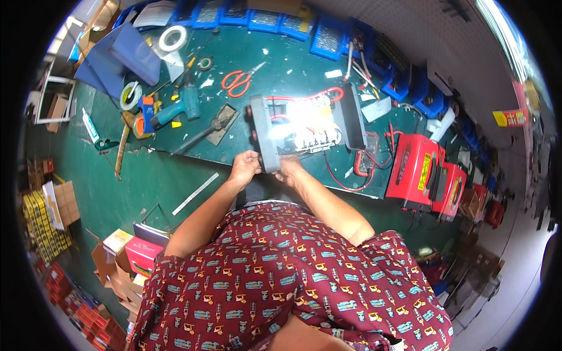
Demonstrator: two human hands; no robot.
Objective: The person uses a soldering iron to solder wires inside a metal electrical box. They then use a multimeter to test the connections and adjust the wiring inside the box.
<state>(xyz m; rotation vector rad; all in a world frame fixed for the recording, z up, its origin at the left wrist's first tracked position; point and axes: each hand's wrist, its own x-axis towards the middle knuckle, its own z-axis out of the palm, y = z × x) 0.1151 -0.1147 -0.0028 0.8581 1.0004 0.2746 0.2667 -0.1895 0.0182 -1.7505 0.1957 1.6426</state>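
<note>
An electrical unit with its cover off stands on the green workbench (263,66). It has a grey end panel (268,136) on the left and a dark end panel (352,116) on the right. Between them lie a glare-lit circuit board (314,118) and red cables (303,95). My left hand (246,167) pinches the near corner of the grey panel from its outer face, where red and black fittings show. From the inner side, my right hand (290,170) grips that same corner. The fingertips of both hands are partly hidden by the panel.
A soldering iron-like tool (206,129), red-handled scissors (237,83), a teal cordless drill (180,107) and a hammer (124,145) lie left. To the right are a red multimeter (365,155) with leads and red machine cases (412,171). Blue parts bins (329,38) line the back.
</note>
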